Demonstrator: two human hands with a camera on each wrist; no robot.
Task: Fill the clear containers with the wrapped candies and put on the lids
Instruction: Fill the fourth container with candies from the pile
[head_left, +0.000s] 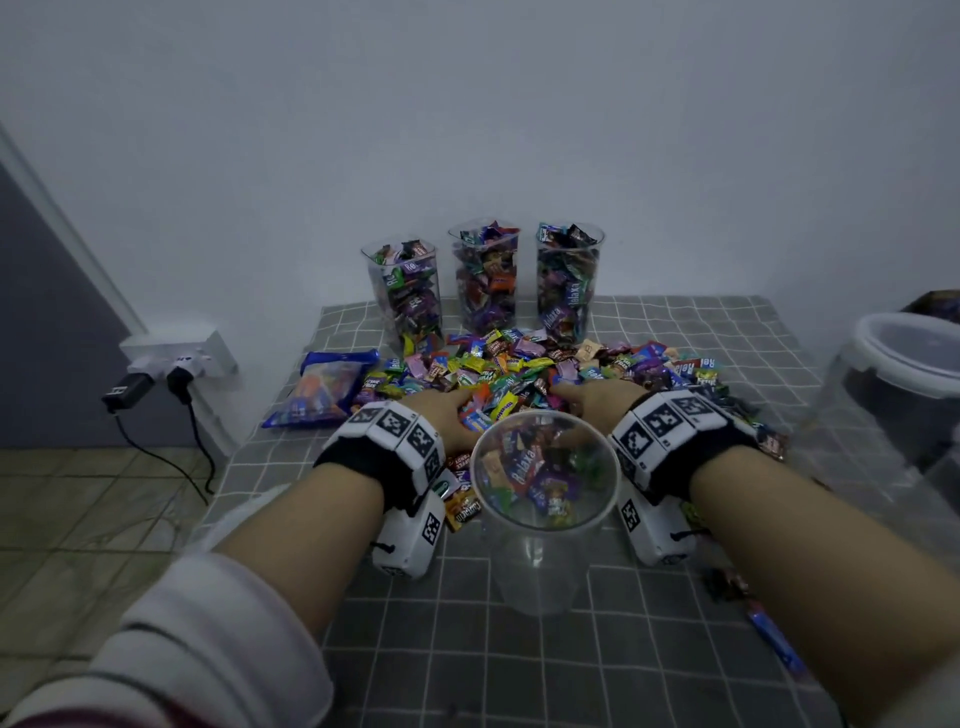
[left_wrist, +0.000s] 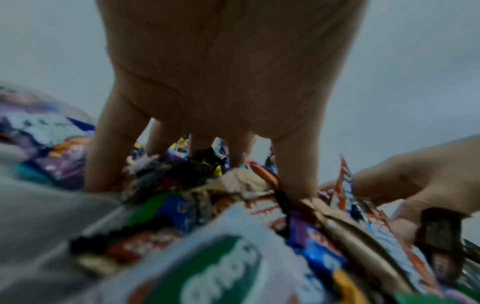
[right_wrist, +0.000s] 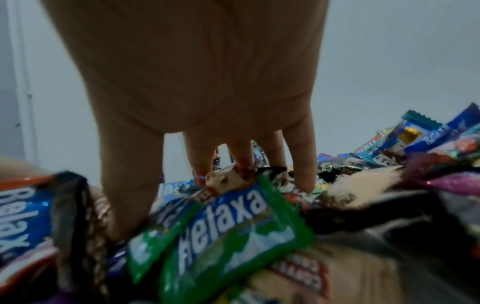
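Note:
A heap of wrapped candies (head_left: 519, 371) covers the middle of the grey checked tablecloth (head_left: 467, 649). In front of it, between my wrists, stands a clear container (head_left: 543, 512), open-topped and partly filled with candies. Three more clear containers (head_left: 402, 293) (head_left: 485, 278) (head_left: 569, 283) stand lidless at the back, full to the brim. My left hand (head_left: 462, 405) (left_wrist: 197, 158) and right hand (head_left: 566, 394) (right_wrist: 207, 174) are both palm down in the heap just beyond the near container. Their fingers are spread and fairly straight, with the tips buried among the wrappers.
A blue bag of candy (head_left: 322, 389) lies left of the heap. A big clear tub with a lid (head_left: 904, 364) stands at the right edge. A wall socket with plugs and cables (head_left: 171, 371) sits left of the table. A few loose candies (head_left: 727, 582) lie at the front right.

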